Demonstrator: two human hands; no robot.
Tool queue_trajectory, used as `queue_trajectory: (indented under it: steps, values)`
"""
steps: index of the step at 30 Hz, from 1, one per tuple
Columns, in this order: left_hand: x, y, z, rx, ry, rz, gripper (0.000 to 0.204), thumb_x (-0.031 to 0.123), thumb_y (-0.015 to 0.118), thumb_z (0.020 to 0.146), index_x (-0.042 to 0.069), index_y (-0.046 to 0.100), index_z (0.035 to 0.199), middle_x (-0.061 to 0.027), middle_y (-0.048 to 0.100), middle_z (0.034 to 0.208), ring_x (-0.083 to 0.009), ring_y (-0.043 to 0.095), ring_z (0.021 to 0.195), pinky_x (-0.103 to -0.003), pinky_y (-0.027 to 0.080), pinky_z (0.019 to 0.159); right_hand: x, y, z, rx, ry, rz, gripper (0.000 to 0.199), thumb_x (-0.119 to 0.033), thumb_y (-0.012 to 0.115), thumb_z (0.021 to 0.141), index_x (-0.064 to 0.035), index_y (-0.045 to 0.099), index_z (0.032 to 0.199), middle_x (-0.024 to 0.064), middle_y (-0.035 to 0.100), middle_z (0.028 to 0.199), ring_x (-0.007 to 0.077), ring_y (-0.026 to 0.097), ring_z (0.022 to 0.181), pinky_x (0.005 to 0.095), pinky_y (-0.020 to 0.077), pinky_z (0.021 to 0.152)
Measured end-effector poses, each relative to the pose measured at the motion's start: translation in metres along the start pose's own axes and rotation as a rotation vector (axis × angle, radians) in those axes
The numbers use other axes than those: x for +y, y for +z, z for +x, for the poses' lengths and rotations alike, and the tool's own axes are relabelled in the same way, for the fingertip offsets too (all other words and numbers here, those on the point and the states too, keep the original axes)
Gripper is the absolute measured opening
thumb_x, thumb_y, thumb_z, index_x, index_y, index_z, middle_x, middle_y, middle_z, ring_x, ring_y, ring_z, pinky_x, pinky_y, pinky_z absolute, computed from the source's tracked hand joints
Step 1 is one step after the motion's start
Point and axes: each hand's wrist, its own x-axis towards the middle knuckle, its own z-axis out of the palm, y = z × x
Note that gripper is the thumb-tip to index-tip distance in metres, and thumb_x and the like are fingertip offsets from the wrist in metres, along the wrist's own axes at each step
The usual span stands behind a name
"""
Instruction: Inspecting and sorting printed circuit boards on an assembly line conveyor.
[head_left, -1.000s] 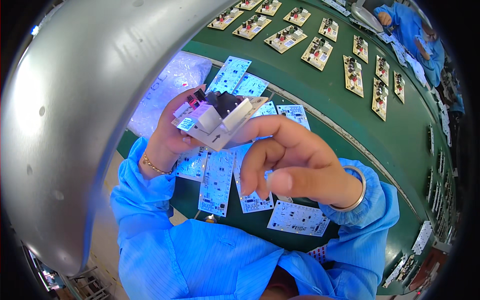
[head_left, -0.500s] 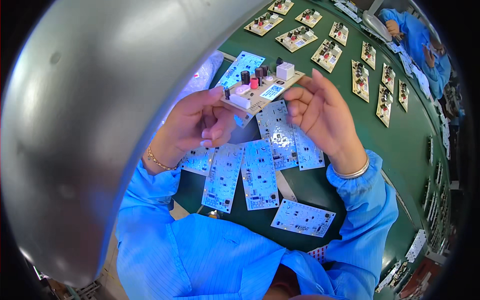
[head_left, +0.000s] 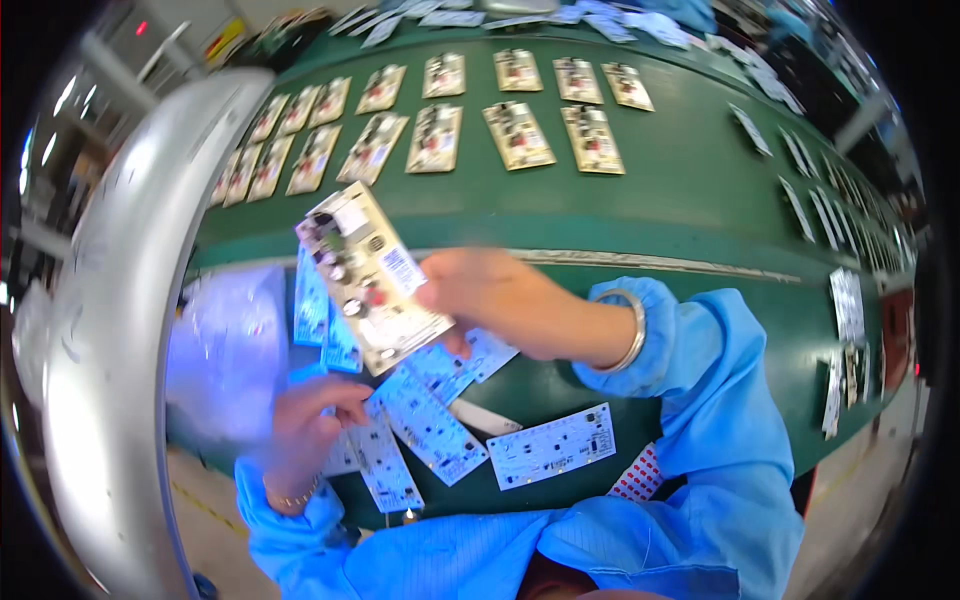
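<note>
My right hand grips a tan circuit board by its right edge and lower corner, thumb on top. The board is tilted above the near work surface. On it are a white block, a red part, black round parts and a white label. My left hand is lower left, partly blurred, fingers loosely bent and apart, with nothing visible in them. Its fingertips are beside a fan of white circuit boards, lit bluish; whether they touch is unclear. Another white circuit board lies separately nearer me.
Two rows of tan boards lie on the green belt beyond a metal rail. A large silver lamp hood stands at my left, with a clear plastic bag beside it. More boards stand at the right.
The tan board has passed from my left hand to my right hand and turned. My left hand has let go and dropped lower. The view has swung up toward the belt.
</note>
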Motion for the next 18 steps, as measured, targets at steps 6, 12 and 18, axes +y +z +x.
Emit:
queue_trajectory:
  steps: [6,12,18]
  values:
    - [-0.016,-0.004,0.007,0.261,0.056,0.71,0.016,0.012,0.053,0.077,-0.001,0.054,0.087,-0.0112,0.052,0.078,-0.0235,0.05,0.074,-0.03,0.039,0.067,-0.032,-0.119,-0.063,0.625,-0.146,-0.393,0.023,-0.024,0.045,0.085,-0.0034,0.052,0.092,0.0025,0.053,0.065,0.0065,0.048,0.05,0.0193,0.0402,0.041]
    - [-0.03,-0.015,0.021,0.37,0.119,0.828,0.022,0.01,0.059,0.072,0.002,0.055,0.091,-0.0145,0.053,0.091,-0.0302,0.048,0.085,-0.035,0.04,0.075,-0.057,-0.212,-0.132,0.954,0.023,-0.428,0.02,-0.026,0.047,0.084,-0.0114,0.044,0.071,-0.0051,0.038,0.049,0.0023,0.028,0.034,0.0171,0.0184,0.028]
    - [-0.05,-0.018,0.019,0.386,-0.005,1.006,0.033,0.025,0.062,0.07,0.003,0.054,0.094,-0.0138,0.053,0.096,-0.0291,0.047,0.089,-0.039,0.036,0.077,-0.042,-0.249,-0.111,1.027,0.246,-0.84,0.026,-0.026,0.046,0.084,-0.0041,0.054,0.095,0.0004,0.051,0.056,0.0071,0.04,0.038,0.0207,0.0304,0.032]
